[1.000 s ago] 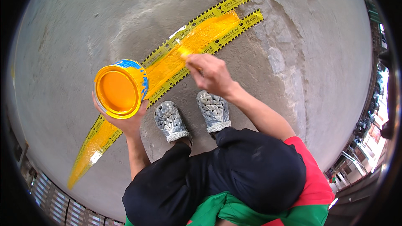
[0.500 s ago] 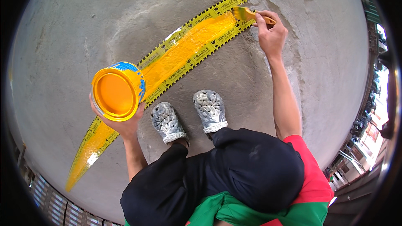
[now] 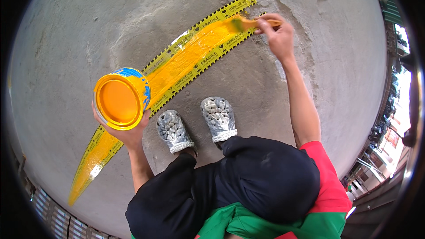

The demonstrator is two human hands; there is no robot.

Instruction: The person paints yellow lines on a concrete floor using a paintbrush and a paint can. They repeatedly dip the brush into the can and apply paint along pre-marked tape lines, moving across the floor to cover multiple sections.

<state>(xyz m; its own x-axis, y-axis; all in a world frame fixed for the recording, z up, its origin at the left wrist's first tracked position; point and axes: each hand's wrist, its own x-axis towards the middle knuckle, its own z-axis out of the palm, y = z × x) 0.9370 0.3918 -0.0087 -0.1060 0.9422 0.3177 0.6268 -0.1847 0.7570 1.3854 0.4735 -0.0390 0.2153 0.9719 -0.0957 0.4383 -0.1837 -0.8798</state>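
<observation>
My left hand (image 3: 128, 133) is wrapped round a paint can (image 3: 118, 102), tilted so its mouth faces me; orange-yellow paint shows inside and drips over its blue label. In my right hand (image 3: 279, 35) is a paintbrush (image 3: 250, 24), held by its handle near the far end of a painted stripe. Its bristles are smeared by motion and lie on or just over the wet yellow stripe (image 3: 195, 55). Two strips of yellow printed tape (image 3: 210, 58) with black-dashed edges border the stripe on both sides. The can hides part of the stripe's middle.
Grey, rough concrete floor (image 3: 110, 31) surrounds the stripe, with cracks beyond its far end. My feet, in grey patterned clogs (image 3: 218, 116), stand just on the near side of the tape. A slatted structure (image 3: 57, 214) lies at the lower left rim; clutter lines the right rim.
The brush and my right hand have moved left and slightly nearer, back along the stripe from its far end. My left hand still holds the can in nearly the same place.
</observation>
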